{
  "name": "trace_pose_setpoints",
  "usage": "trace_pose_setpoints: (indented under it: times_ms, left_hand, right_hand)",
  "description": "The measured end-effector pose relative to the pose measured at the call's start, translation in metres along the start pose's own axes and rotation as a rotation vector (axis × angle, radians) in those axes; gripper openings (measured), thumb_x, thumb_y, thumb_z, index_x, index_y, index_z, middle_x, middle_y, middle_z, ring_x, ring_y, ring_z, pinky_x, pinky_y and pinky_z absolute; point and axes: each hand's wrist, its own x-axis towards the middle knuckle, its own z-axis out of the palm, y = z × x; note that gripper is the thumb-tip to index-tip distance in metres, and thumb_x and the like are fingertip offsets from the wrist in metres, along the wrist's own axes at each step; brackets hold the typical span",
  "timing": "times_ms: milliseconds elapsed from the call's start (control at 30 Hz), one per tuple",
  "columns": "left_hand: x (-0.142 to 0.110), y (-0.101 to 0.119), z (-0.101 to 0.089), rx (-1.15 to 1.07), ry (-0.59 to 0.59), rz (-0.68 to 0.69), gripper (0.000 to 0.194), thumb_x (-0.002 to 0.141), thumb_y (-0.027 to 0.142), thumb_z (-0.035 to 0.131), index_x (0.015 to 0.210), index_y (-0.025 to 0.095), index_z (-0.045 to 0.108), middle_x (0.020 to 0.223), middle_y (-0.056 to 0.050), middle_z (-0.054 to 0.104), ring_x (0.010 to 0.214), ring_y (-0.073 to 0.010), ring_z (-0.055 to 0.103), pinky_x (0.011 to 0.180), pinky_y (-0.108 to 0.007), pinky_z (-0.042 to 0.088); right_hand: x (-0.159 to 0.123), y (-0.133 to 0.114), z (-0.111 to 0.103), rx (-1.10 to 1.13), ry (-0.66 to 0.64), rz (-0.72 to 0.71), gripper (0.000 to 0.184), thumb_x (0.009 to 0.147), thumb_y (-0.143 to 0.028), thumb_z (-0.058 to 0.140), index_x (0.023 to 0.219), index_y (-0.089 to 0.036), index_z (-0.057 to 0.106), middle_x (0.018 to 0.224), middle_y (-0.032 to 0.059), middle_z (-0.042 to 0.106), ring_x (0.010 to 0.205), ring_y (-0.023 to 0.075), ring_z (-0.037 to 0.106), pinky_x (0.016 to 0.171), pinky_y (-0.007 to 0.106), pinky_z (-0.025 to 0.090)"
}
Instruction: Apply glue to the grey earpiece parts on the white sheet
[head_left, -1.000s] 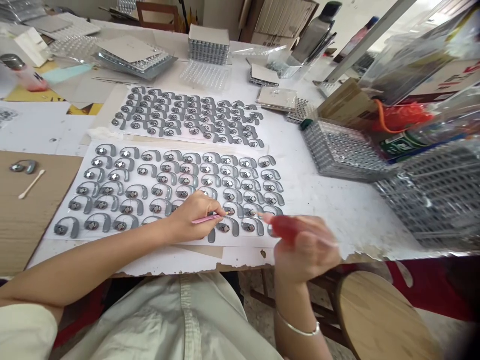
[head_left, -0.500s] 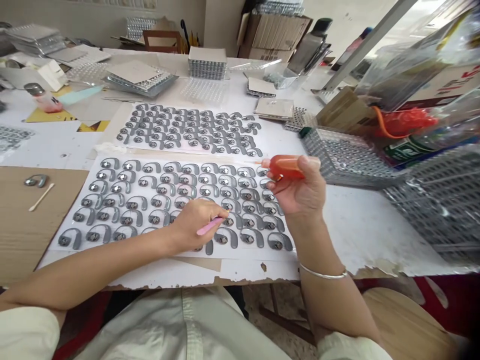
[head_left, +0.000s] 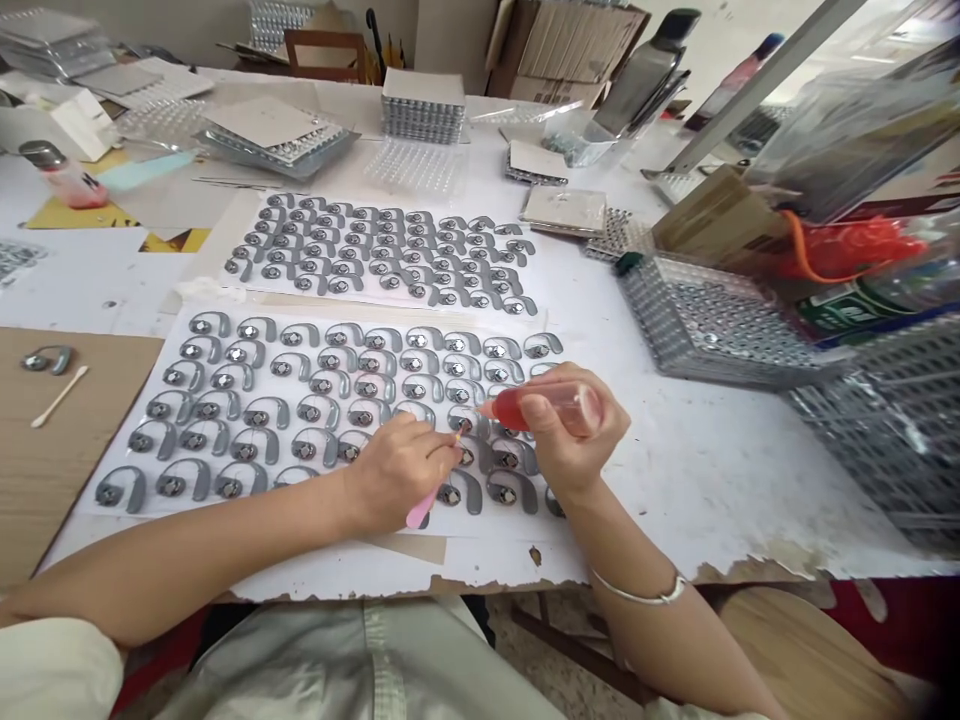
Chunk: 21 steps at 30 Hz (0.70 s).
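Observation:
My left hand (head_left: 397, 470) pinches a thin pink stick (head_left: 421, 508), its tip at a grey hook-shaped part (head_left: 463, 424) in the near sheet's lower rows. My right hand (head_left: 577, 440) grips a small red-orange squeeze bottle (head_left: 544, 408) lying sideways, nozzle pointing left at that same part. The two hands almost touch. The near white sheet (head_left: 225, 505) carries several rows of these grey parts with shiny round centres. A second sheet (head_left: 547, 290) of the same parts lies behind it.
Metal mesh trays (head_left: 712, 325) stand at the right, with plastic bags and an orange cord behind. Stacks of blister trays (head_left: 422, 105) sit at the back. On brown cardboard at the left lie a loose grey part (head_left: 45, 358) and a cotton swab (head_left: 58, 396). A wooden stool (head_left: 817, 650) is below right.
My right hand brought the bottle down from above the sheet's right side to the part by my left hand. The left hand tilted the pink stick more upright. The camera view shifted slightly.

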Motion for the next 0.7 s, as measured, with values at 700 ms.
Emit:
trace_pose_setpoints:
  times_ms: [700]
  left_hand:
    - [0.0005,0.0058,0.0031,0.11,-0.037,0.062,0.023,0.087,0.006,0.047,0.069,0.011,0.061,0.065,-0.007,0.065,0.056,-0.0171,0.053,0.051,-0.031,0.037]
  right_hand:
    - [-0.0014,-0.0013,0.0062,-0.049,-0.176,-0.18,0.013,0.072,-0.016,0.072,0.073,-0.019,0.06,0.065,-0.001,0.061,0.056,0.0111,0.054,0.051,0.027,0.046]
